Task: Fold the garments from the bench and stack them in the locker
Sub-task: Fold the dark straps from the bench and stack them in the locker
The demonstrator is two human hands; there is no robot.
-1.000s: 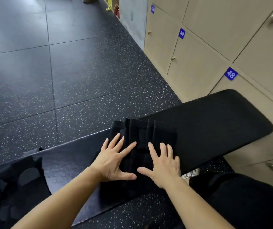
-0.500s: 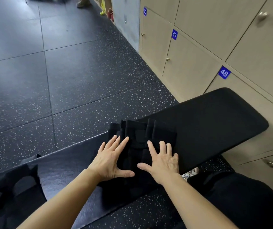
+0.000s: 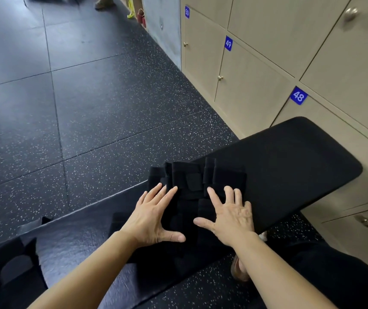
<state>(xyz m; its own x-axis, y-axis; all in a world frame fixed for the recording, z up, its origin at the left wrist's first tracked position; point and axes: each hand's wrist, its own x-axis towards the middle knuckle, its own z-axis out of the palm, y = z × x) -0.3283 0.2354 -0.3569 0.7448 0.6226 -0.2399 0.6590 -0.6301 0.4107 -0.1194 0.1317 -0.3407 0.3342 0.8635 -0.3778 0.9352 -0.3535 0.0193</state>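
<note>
A black folded garment (image 3: 192, 181) lies across the middle of the black padded bench (image 3: 290, 157). My left hand (image 3: 154, 215) presses flat on its left half, fingers spread. My right hand (image 3: 230, 212) presses flat on its right half, fingers straight. Another dark garment (image 3: 7, 273) with a grey pattern lies at the bench's left end. The beige lockers (image 3: 256, 85), numbered 48, 49 and 50, line the wall on the right, all doors closed.
Dark speckled rubber floor (image 3: 78, 108) stretches ahead and to the left. My dark trouser leg (image 3: 334, 275) and a shoe (image 3: 238, 270) are at the lower right. A person's foot (image 3: 103, 2) and small coloured items (image 3: 140, 16) stand far back by the wall.
Both hands have slid slightly along the garment, fingers drawing a little closer together, still pressing it flat. The view has tilted a bit.
</note>
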